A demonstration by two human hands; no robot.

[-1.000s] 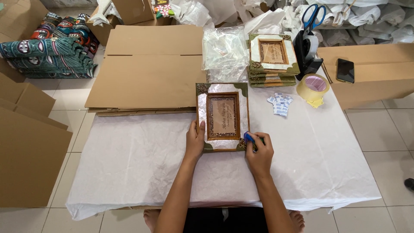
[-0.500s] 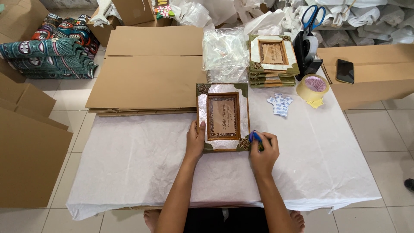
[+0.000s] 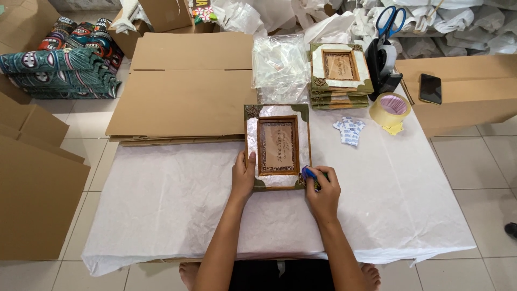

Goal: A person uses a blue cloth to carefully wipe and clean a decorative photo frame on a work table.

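Right now, a picture frame [image 3: 278, 146] is lying flat in the middle of the picture, on a desk [image 3: 161, 205] covered in crinkly white paper. The left hand [image 3: 243, 177] is resting open on the frame's left edge. The right hand [image 3: 322, 189] is closing its grip on a small blue thing [image 3: 308, 173] at the frame's lower right corner. Flat cardboard [image 3: 186, 86] is lying in the upper left, over a pale tiled floor [image 3: 484, 178].

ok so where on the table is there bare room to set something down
Free: white paper left of the left hand, and right of the right hand below the sachets. Crowded: far edge, with frame stack, tape roll, plastic bags.
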